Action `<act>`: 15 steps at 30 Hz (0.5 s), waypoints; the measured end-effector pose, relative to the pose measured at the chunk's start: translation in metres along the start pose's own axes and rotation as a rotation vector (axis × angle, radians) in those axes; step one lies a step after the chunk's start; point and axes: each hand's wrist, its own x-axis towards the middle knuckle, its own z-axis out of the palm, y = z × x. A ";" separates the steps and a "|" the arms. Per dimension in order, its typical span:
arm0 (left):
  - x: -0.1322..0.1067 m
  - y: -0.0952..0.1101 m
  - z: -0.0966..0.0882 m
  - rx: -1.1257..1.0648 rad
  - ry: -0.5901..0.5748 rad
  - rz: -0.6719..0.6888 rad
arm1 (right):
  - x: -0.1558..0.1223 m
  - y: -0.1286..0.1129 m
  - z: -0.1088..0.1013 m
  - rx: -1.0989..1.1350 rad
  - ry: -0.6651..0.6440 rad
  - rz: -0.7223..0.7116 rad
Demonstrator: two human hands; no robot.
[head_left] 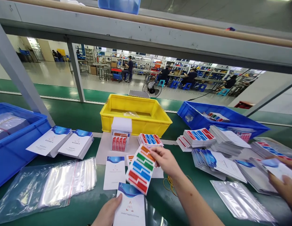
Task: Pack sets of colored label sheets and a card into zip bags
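Note:
My left hand (107,212) is closed on the lower left edge of a white booklet with a blue wave top (130,205), low at the near edge of the green bench. Just above it my right hand (166,160) pinches the top corner of a sticker sheet with orange, green, blue and red bars (140,169), held tilted over the booklet. Beneath the sheet lie a similar white booklet (114,172) and a white pad (105,147). Behind my right hand sit a stack of red and blue sticker sheets (150,139) and a small white box of red cards (120,134).
A yellow bin (136,105) stands behind; blue bins sit at left (11,153) and back right (197,121). Clear zip bags (49,185) lie at left, booklet stacks (62,142) beyond them. At right are sticker and leaflet piles (219,141) and another person's hand (286,186) on a leaflet.

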 end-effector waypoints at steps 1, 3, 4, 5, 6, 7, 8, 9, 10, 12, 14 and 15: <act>-0.001 0.002 0.002 -0.021 0.012 -0.016 | -0.009 -0.002 0.008 0.142 -0.061 0.023; -0.003 0.004 0.003 -0.046 0.026 -0.024 | -0.025 -0.005 0.029 0.232 -0.222 0.049; -0.003 0.005 0.003 -0.036 0.036 -0.016 | -0.031 -0.006 0.039 0.200 -0.285 0.037; -0.004 0.006 0.003 -0.012 0.048 -0.005 | -0.034 -0.006 0.047 0.128 -0.291 -0.011; -0.004 0.007 0.003 0.019 0.065 -0.004 | -0.035 -0.005 0.052 0.030 -0.253 -0.061; -0.004 0.007 0.003 0.048 0.082 -0.017 | -0.034 -0.003 0.053 -0.106 -0.177 -0.096; -0.003 0.008 0.002 0.066 0.095 -0.034 | -0.030 0.001 0.051 -0.258 -0.073 -0.103; -0.002 0.008 0.002 0.069 0.103 -0.055 | -0.025 0.005 0.047 -0.406 0.033 -0.079; -0.002 0.008 0.001 0.063 0.113 -0.070 | -0.017 0.011 0.041 -0.537 0.124 -0.027; 0.000 0.007 -0.001 0.053 0.124 -0.075 | -0.001 0.021 0.029 -0.697 0.231 0.102; 0.001 0.006 -0.005 0.090 0.123 -0.049 | 0.014 0.030 0.022 -0.740 0.245 0.197; 0.001 0.005 -0.007 0.118 0.121 -0.034 | 0.019 0.033 0.021 -0.754 0.236 0.233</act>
